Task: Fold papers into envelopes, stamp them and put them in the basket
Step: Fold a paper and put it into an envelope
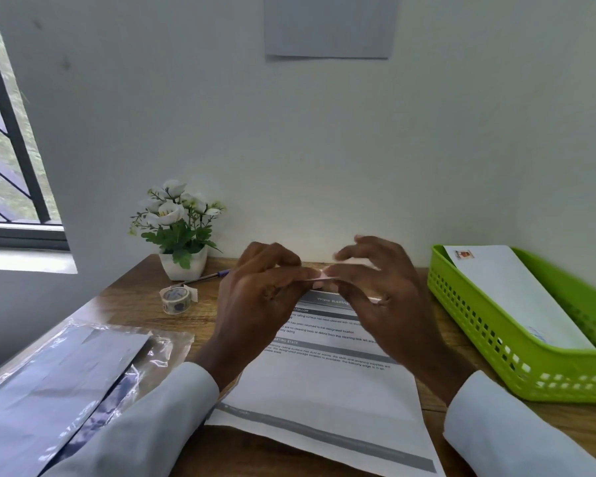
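Nearest, two pale sleeves (159, 404) frame a printed sheet (327, 380) lying flat on the wooden desk (544, 421), with a lower band already creased. To the left a clear plastic packet (66, 373) holding grey papers sits partly under the left forearm; a careless sweep of that arm could drag it off the edge.

Above the sheet's far end, the left hand (258, 304) and the right hand (382, 297) meet, fingertips pinching a small thin white piece (324, 279) between them. It looks like a sticker or a bit of tape, probably the stamp, though it is too small and blurred to be sure. The left fingers are curled tight on it; the right thumb and forefinger nip its other end while the remaining fingers fan loosely. The likely trouble is here: the piece may tear, curl onto itself, or stick to a fingertip instead of the paper, since both hands pull on something so flimsy. It could also land on the sheet before folding is finished.

Further back, a tape roll (176, 299) and a pen (205, 277) lie near a potted flower (179, 235). At right, the green basket (496, 339) already holds a white envelope (516, 297), propped on its rim, so a hasty drop could knock it out.
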